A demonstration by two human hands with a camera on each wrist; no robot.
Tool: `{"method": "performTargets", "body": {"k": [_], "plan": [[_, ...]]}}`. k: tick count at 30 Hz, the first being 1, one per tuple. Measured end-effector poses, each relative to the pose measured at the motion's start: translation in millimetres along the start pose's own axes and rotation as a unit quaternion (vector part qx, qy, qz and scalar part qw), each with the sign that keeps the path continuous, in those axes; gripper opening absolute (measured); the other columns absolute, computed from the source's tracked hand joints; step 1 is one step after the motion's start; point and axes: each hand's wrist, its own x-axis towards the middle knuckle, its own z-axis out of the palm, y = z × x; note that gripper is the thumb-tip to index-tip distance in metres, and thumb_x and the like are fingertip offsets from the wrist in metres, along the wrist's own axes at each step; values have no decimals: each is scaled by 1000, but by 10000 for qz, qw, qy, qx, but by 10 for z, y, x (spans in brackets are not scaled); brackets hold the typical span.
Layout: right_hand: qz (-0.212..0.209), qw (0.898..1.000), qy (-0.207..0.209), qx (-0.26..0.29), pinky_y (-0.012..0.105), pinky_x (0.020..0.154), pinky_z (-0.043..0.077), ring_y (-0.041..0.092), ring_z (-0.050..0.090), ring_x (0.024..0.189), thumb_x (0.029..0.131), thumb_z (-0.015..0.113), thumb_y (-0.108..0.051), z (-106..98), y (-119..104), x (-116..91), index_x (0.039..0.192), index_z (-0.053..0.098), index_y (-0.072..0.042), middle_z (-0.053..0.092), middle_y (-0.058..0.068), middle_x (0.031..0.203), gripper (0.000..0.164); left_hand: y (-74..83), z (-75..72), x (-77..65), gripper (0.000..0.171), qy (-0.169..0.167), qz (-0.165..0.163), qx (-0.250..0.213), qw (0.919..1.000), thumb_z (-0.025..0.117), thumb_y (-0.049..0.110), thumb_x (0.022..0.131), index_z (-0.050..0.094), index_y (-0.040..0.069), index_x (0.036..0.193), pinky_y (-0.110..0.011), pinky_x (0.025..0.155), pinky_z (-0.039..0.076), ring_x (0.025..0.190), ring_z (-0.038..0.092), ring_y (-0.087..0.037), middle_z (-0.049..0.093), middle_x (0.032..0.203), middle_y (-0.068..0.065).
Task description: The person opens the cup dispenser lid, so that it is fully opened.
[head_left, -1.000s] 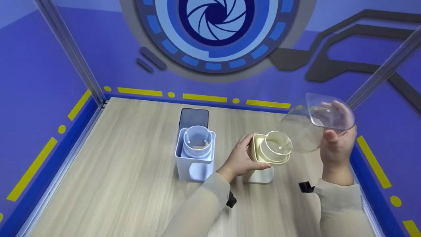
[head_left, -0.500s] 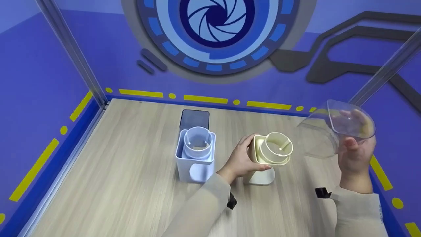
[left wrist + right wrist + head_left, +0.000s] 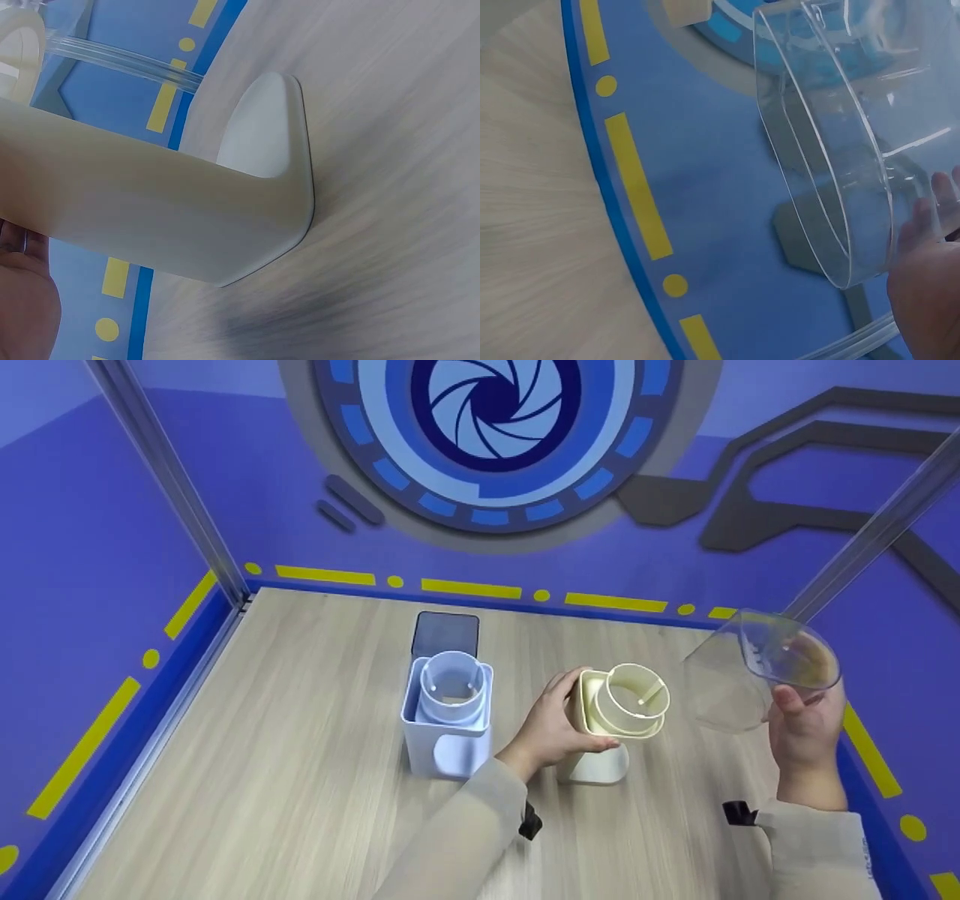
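My left hand [image 3: 544, 729] grips the upper part of a cream-coloured dispenser base [image 3: 600, 766], thumb along its front and fingers around the far left side. A round collar [image 3: 628, 721] rises from its top, and a rounded foot juts out at the bottom. In the left wrist view the body of the cream base [image 3: 165, 199] stands on the tabletop. Off to the right, my right hand [image 3: 808, 739] holds a clear plastic container [image 3: 724, 682] tilted in the air, apart from the base. The right wrist view shows the see-through container [image 3: 840, 165] with fingers behind its wall.
A matching light blue dispenser base [image 3: 448, 742] stands left of the cream one. Behind it lies a dark translucent square lid [image 3: 446, 634]. Blue panels with yellow marks [image 3: 471, 588] wall in the wooden tabletop [image 3: 300, 735] at the back and both sides.
My right hand has carried the clear container to the right, away from the cream base, and then a little lower. My left hand keeps its grip on the base.
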Motion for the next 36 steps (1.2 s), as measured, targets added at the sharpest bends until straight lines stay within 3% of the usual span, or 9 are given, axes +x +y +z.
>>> {"method": "performTargets", "body": {"k": [6, 12, 19, 29, 36], "plan": [[300, 9989, 203, -294, 32, 116, 53, 28, 60, 134, 83, 94, 4, -114, 91, -75, 151, 60, 4, 66, 18, 144, 75, 2, -7, -6, 116, -14, -51, -40, 10000, 111, 26, 67, 52, 24, 167, -32, 135, 42, 150, 55, -10, 57, 162, 3], [873, 9896, 372, -1080, 25, 112, 53, 25, 57, 134, 86, 93, 3, -196, 156, -139, 154, 61, -3, 67, 11, 144, 74, 8, -14, -8, 114, 5, -50, -186, 9998, 110, 24, 67, 53, 26, 165, -30, 134, 42, 148, 56, -7, 59, 159, 7], [1347, 9628, 210, -2332, 21, 96, 55, 23, 53, 125, 88, 87, 2, -324, 330, -186, 156, 62, -7, 66, 4, 142, 73, 3, -8, -8, 116, -9, -110, -191, 9998, 110, 25, 67, 52, 25, 167, -29, 134, 42, 149, 56, -9, 58, 159, 6], [1938, 9380, -431, -2842, 17, 95, 56, 17, 58, 120, 94, 75, 9, -531, 550, -213, 159, 60, -18, 64, -6, 143, 72, -5, -7, -10, 116, -14, -144, -205, 9997, 110, 25, 66, 52, 25, 167, -31, 135, 40, 150, 55, -9, 58, 160, 6], [2315, 9031, -1038, -3465, 10, 97, 57, 8, 63, 121, 99, 74, 10, -720, 684, -172, 162, 56, -17, 65, -17, 140, 70, -3, -1, -14, 118, -35, -135, -155, 9998, 110, 26, 67, 51, 20, 169, -34, 136, 41, 150, 55, -10, 57, 161, 5]]}}
